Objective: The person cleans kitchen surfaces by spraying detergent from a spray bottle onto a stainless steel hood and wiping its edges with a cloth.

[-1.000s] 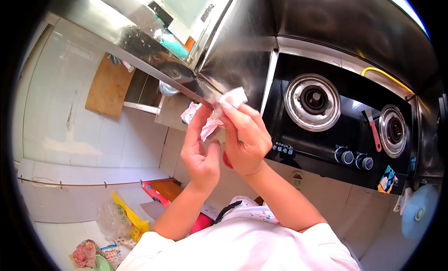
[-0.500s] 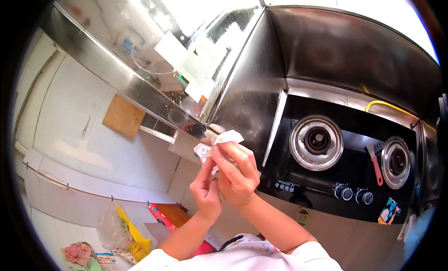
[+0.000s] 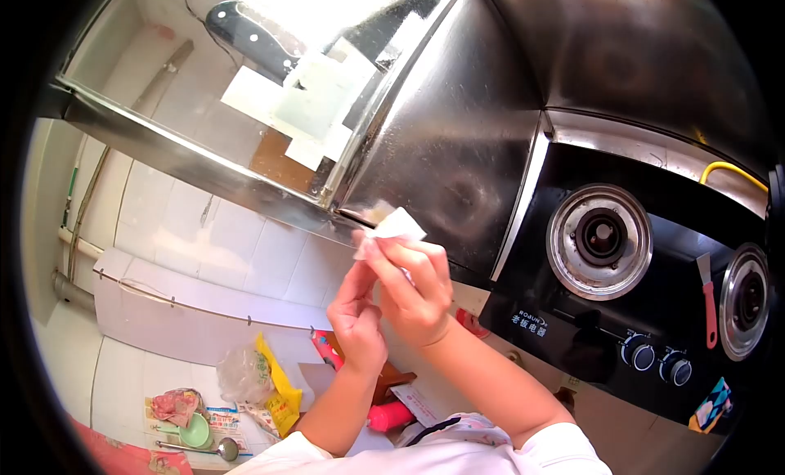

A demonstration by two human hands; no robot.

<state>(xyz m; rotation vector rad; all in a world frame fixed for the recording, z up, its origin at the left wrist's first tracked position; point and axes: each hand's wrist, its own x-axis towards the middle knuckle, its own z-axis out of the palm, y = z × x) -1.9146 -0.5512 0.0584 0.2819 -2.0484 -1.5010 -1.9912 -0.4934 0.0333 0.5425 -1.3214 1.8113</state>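
A white folded tissue [image 3: 400, 226] sticks up from the fingertips of my right hand [image 3: 417, 293], which is closed on it. My left hand [image 3: 357, 321] is beside it, with its fingers pressed together at the lower edge of the tissue. Whether the left fingers hold part of the tissue or something else is hidden. Both hands are near the lower corner of the steel and glass hood [image 3: 327, 199].
At the right is a black gas stove [image 3: 523, 299] with two burners and a red-handled scraper [image 3: 710, 315]. A yellow bag [image 3: 280, 393], a green bowl [image 3: 196, 431] and a ladle [image 3: 227, 449] are at the lower left.
The view has shifted, with more of the glass hood showing. The pink and white wrapping seen near my left fingers is no longer visible. The tissue remains in my right fingers.
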